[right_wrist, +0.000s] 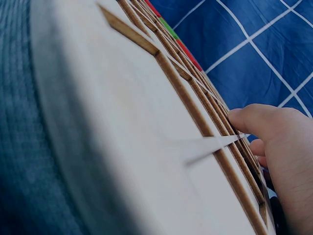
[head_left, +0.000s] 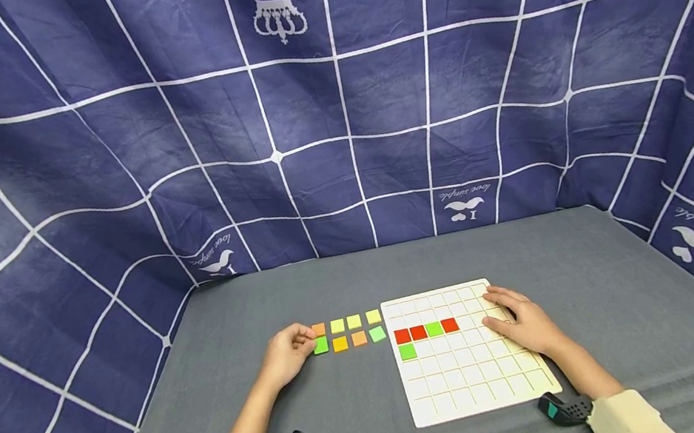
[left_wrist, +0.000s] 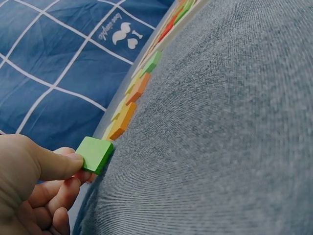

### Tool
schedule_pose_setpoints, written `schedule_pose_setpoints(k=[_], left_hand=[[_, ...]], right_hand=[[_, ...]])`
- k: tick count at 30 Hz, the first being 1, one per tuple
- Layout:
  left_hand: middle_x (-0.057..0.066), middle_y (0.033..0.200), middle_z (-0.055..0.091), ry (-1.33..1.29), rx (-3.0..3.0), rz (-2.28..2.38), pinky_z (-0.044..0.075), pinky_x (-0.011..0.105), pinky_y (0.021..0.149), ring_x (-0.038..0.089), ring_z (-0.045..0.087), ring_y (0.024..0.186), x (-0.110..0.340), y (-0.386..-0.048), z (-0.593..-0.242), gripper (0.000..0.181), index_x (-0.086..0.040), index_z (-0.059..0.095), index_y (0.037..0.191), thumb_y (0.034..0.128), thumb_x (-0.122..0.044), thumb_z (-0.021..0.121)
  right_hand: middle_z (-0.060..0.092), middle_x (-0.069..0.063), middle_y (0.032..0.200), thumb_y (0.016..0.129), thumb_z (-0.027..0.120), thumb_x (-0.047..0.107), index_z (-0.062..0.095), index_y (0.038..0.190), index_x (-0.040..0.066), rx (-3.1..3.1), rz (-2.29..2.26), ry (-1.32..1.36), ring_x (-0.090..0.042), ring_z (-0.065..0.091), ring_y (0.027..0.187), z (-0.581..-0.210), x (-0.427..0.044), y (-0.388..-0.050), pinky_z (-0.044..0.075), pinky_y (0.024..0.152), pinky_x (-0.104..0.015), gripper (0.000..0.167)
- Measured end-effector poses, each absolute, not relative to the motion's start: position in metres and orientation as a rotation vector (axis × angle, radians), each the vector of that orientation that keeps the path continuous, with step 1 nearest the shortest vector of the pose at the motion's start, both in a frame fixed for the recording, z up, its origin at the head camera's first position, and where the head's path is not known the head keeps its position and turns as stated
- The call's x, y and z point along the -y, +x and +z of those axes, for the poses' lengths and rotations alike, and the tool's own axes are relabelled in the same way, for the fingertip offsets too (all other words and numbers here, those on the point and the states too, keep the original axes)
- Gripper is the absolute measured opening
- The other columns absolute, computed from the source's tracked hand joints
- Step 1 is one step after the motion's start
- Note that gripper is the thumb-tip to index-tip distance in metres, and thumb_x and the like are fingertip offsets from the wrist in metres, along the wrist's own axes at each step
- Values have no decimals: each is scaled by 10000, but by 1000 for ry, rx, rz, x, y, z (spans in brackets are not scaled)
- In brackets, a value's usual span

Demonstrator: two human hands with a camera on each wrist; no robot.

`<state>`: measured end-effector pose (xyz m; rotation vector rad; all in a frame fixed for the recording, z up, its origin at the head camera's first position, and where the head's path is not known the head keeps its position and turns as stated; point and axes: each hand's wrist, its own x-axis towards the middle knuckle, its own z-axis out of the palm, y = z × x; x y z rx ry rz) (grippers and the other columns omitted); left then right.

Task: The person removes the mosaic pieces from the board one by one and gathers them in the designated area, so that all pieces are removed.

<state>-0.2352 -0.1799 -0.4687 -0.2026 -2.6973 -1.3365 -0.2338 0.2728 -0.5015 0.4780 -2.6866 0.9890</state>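
A white gridded board (head_left: 442, 382) lies on the grey table, with red tiles (head_left: 418, 333) and a green tile (head_left: 434, 328) in one row and another green tile (head_left: 408, 352) below the row's left end. My left hand (head_left: 287, 356) pinches a bright green tile (left_wrist: 95, 154) between thumb and fingers, at the left end of two rows of loose tiles. My right hand (head_left: 524, 322) rests on the board's right edge, fingers extended; in the right wrist view, its thumb (right_wrist: 244, 117) touches the board (right_wrist: 122, 117).
Loose yellow tiles (head_left: 354, 322), orange tiles (head_left: 358, 338) and a light green tile (head_left: 377, 334) lie left of the board. A blue curtain (head_left: 382, 91) with white lines stands behind the grey table (head_left: 351, 425) and at both sides.
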Motion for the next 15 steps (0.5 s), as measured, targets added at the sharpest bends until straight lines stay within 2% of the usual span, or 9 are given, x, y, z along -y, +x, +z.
schedule_pose_setpoints(k=[15], left_hand=[[-8,757,618,-217,2745,-1337,469,318,646,123,576,682,180,-237,-473,75,-64,662,865,862,-4,706]], right_hand=[[460,-206,1426,907,692,323,569,1319,-12,2697,985,468,-448,391,1310,-501,-272,-234,320,1001,-618,545]])
